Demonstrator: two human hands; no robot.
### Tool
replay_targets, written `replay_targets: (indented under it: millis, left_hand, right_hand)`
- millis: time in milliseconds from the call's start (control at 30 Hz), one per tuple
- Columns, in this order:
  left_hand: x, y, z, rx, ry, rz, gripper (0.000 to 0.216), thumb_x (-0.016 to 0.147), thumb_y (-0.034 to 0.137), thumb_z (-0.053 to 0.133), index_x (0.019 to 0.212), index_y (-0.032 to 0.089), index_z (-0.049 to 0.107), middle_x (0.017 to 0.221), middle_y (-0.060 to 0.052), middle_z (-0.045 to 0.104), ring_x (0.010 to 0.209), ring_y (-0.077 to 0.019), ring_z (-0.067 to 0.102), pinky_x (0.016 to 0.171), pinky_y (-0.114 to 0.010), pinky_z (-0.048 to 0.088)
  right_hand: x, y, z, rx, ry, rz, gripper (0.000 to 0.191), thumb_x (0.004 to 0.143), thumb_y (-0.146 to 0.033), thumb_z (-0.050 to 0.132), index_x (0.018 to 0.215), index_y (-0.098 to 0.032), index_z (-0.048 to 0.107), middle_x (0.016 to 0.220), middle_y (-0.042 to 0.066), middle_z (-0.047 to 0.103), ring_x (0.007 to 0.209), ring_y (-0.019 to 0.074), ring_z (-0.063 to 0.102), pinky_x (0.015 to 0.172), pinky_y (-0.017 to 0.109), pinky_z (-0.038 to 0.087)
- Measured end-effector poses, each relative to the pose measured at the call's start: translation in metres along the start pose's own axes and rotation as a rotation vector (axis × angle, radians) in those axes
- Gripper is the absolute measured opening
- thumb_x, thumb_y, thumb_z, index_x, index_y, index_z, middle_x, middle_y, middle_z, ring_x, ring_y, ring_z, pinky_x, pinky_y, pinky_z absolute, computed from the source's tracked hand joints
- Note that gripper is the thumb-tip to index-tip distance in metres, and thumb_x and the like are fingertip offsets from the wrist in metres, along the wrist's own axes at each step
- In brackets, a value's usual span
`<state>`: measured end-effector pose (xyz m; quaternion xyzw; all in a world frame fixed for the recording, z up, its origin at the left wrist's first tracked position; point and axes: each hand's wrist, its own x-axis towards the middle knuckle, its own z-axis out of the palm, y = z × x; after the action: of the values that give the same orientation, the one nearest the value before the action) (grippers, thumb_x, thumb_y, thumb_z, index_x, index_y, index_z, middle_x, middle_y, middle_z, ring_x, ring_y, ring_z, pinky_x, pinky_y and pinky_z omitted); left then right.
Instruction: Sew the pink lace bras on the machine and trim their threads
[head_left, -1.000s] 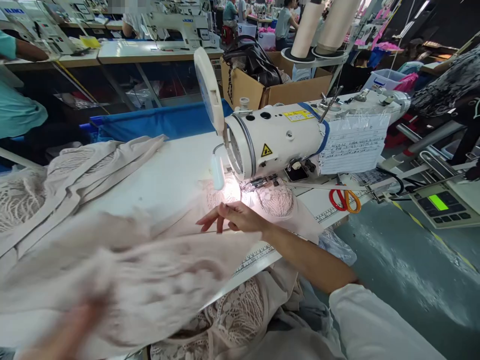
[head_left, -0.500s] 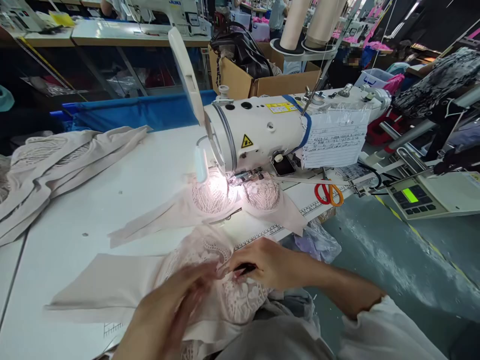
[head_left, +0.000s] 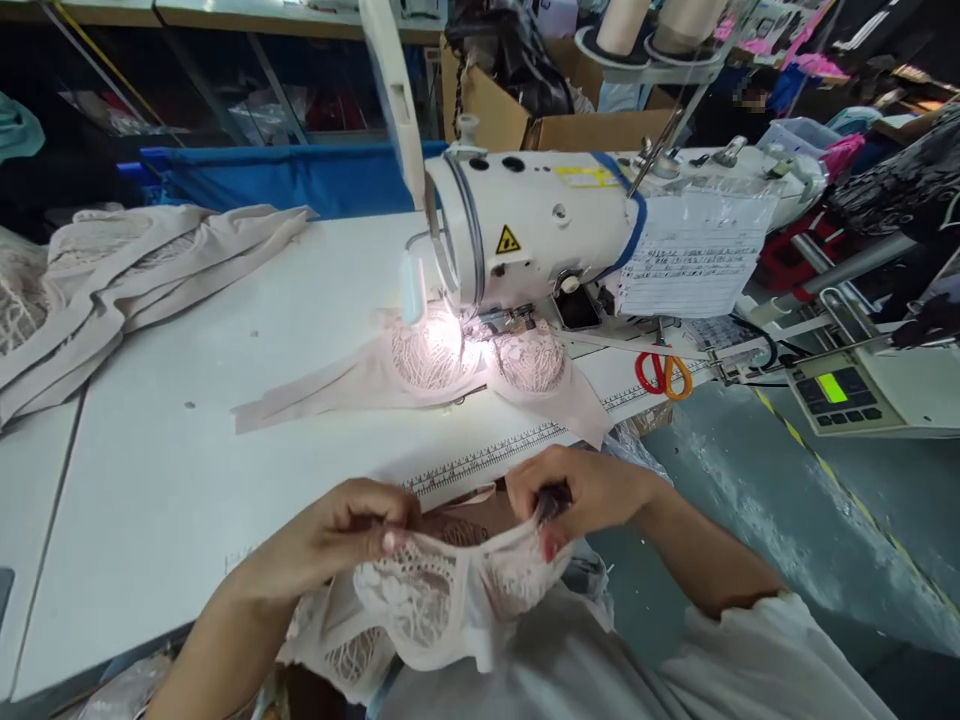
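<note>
Both my hands hold a pale pink lace bra [head_left: 435, 600] over my lap, just off the table's front edge. My left hand [head_left: 337, 530] pinches its upper edge on the left. My right hand [head_left: 581, 495] grips the upper edge on the right, fingers curled, with something small and dark in them that I cannot make out. A second lace bra [head_left: 450, 360] lies flat under the lit needle of the white sewing machine [head_left: 540, 240], beyond my hands.
A heap of the same pink lace pieces [head_left: 112, 270] lies at the table's far left. Orange-handled scissors [head_left: 664, 375] rest right of the machine, near a control panel [head_left: 840, 390] with a green display. A ruler strip [head_left: 487, 460] runs along the white table [head_left: 187, 450].
The large sheet of fabric has left the table's front. Both hands have drawn back toward me and lifted a bra off the table edge. The camera has tilted downward.
</note>
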<state>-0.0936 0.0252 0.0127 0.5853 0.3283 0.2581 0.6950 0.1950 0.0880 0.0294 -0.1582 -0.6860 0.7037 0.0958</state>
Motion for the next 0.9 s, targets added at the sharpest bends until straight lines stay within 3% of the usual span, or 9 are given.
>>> replay_targets:
  millis: [133, 333, 667, 900]
  left_hand:
    - [0.004, -0.027, 0.02, -0.558, 0.221, 0.037, 0.059, 0.08, 0.055, 0.074, 0.054, 0.019, 0.035, 0.058, 0.001, 0.037, 0.06, -0.0141, 0.04, 0.056, -0.027, 0.035]
    - [0.01, -0.042, 0.046, -1.003, 0.379, 0.071, 0.054, 0.076, 0.039, 0.078, 0.057, 0.02, 0.031, 0.051, 0.006, 0.029, 0.048, -0.009, 0.031, 0.052, -0.022, 0.038]
    - [0.015, -0.049, 0.061, -1.108, 0.515, 0.04, 0.049, 0.072, 0.033, 0.082, 0.063, 0.021, 0.035, 0.046, 0.011, 0.022, 0.041, -0.0041, 0.012, 0.038, -0.015, 0.028]
    - [0.015, -0.05, 0.063, -1.135, 0.502, 0.074, 0.05, 0.075, 0.031, 0.079, 0.065, 0.021, 0.032, 0.046, 0.011, 0.02, 0.041, -0.0033, 0.009, 0.037, -0.013, 0.027]
  right_hand:
    - [0.007, 0.027, 0.0, 0.351, 0.134, -0.012, 0.053, 0.083, -0.06, 0.073, 0.061, -0.017, 0.048, 0.064, -0.002, 0.05, 0.058, 0.0099, 0.043, 0.057, 0.025, 0.031]
    - [0.012, 0.046, 0.008, 0.584, 0.205, 0.014, 0.054, 0.086, -0.055, 0.072, 0.056, -0.02, 0.043, 0.052, -0.005, 0.044, 0.047, 0.0087, 0.035, 0.048, 0.025, 0.022]
    - [0.012, 0.048, 0.013, 0.704, 0.262, 0.032, 0.053, 0.085, -0.055, 0.072, 0.059, -0.021, 0.04, 0.048, -0.008, 0.039, 0.039, 0.0065, 0.025, 0.039, 0.022, 0.02]
    - [0.012, 0.053, 0.012, 0.717, 0.236, 0.067, 0.054, 0.085, -0.055, 0.073, 0.059, -0.021, 0.039, 0.048, -0.008, 0.036, 0.04, 0.0064, 0.025, 0.04, 0.021, 0.022]
